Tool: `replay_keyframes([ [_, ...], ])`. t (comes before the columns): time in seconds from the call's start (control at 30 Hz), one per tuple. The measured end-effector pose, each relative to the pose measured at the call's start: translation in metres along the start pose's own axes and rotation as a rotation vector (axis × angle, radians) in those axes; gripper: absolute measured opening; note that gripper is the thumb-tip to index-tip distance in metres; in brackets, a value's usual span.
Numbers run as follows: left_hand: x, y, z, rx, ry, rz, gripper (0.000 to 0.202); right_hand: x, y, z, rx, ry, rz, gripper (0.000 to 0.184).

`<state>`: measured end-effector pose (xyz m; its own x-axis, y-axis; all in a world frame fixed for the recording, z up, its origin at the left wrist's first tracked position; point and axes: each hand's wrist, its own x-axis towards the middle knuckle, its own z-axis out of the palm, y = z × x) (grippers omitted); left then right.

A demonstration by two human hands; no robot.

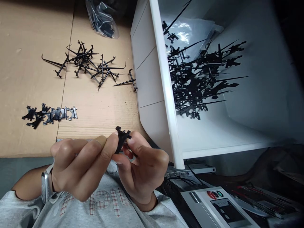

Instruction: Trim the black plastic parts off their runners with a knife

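A small black plastic part [122,138] with short prongs is held up between my two hands, in front of my chest. My left hand [83,164] pinches its left side between thumb and fingers. On the other side, my right hand [142,167] grips the same part, its thumb close to the upper right prong. The fingers hide the lower end of the part. Similar flat black parts [56,114] lie in a row on the cardboard to the left. Farther back is a loose pile of thin black sprues [83,57] with stick-like arms.
A white bin [166,88] stands at the right, holding a heap of black pieces [197,79] and a clear plastic bag [190,31]. Another bag [102,20] with dark contents lies at the back. A control box [218,205] with red and green buttons sits lower right.
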<state>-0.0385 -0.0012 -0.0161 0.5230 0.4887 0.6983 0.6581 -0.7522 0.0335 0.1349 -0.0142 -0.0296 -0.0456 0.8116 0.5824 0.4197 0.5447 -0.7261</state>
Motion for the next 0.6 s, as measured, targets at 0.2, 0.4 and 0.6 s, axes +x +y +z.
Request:
replay_keyframes([
  [0.2, 0.001, 0.0, -0.004, 0.014, -0.026, 0.019, 0.017, 0.004, 0.001, 0.0, 0.06, 0.029, 0.004, 0.028],
  [0.4, 0.0, -0.005, -0.004, 0.028, -0.039, 0.085, 0.012, 0.001, 0.007, -0.001, 0.041, 0.006, -0.039, 0.034],
  [0.6, -0.002, -0.009, -0.006, 0.05, -0.058, 0.179, 0.021, -0.001, 0.001, -0.003, 0.015, -0.019, 0.041, 0.023],
])
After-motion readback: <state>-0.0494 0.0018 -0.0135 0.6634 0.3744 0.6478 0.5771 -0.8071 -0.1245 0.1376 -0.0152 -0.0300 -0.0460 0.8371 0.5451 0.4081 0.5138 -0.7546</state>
